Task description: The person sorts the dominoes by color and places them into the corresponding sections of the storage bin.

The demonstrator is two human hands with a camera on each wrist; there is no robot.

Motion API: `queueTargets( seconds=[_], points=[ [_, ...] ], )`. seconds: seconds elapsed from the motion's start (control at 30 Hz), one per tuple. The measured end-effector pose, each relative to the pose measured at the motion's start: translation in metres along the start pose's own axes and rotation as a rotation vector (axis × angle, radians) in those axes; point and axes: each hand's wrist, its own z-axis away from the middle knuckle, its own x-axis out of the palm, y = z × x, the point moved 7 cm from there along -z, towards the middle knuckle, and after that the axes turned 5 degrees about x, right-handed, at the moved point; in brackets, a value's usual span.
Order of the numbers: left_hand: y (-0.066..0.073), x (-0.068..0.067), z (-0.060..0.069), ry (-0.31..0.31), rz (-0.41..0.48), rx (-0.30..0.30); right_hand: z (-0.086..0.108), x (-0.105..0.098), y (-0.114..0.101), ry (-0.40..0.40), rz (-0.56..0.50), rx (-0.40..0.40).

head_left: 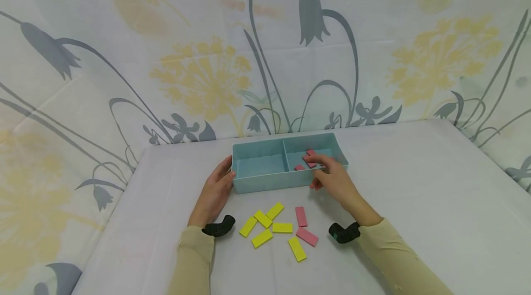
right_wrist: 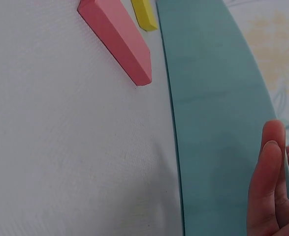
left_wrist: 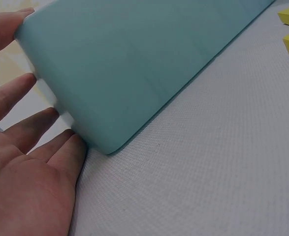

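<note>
A light blue two-compartment box (head_left: 259,181) stands on the white table. My left hand (head_left: 216,191) rests against its left end; in the left wrist view the fingertips (left_wrist: 48,115) touch the end wall, fingers spread. Over the near wall of the right compartment reaches my right hand (head_left: 333,179), its index finger extended above the pink blocks (head_left: 299,167) lying inside. No block shows between the right hand's fingers in the right wrist view, though part of that hand is cut off. The left compartment (head_left: 261,165) holds nothing visible.
Several yellow blocks (head_left: 262,238) lie scattered on the table before the box, beside two pink blocks (head_left: 307,236). A flower-patterned cloth (head_left: 199,78) hangs behind the table. Black wrist devices (head_left: 344,233) sit on both wrists.
</note>
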Motion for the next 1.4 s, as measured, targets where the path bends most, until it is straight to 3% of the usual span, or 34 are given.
queueTargets(
  seconds=[0.3, 0.97, 1.13, 1.4],
  points=[
    [0.002, 0.000, 0.000, -0.013, 0.011, 0.017, 0.000, -0.001, -0.001, -0.017, 0.003, 0.031],
    [0.001, 0.000, -0.002, -0.003, -0.003, 0.007, 0.000, -0.007, -0.008, -0.067, -0.048, -0.082],
    [0.001, 0.000, -0.002, -0.005, 0.004, 0.008, 0.001, -0.004, -0.010, -0.116, -0.030, -0.111],
    [0.000, 0.001, 0.000, -0.006, 0.002, 0.004, 0.002, 0.009, -0.005, -0.275, 0.069, -0.138]
  ],
)
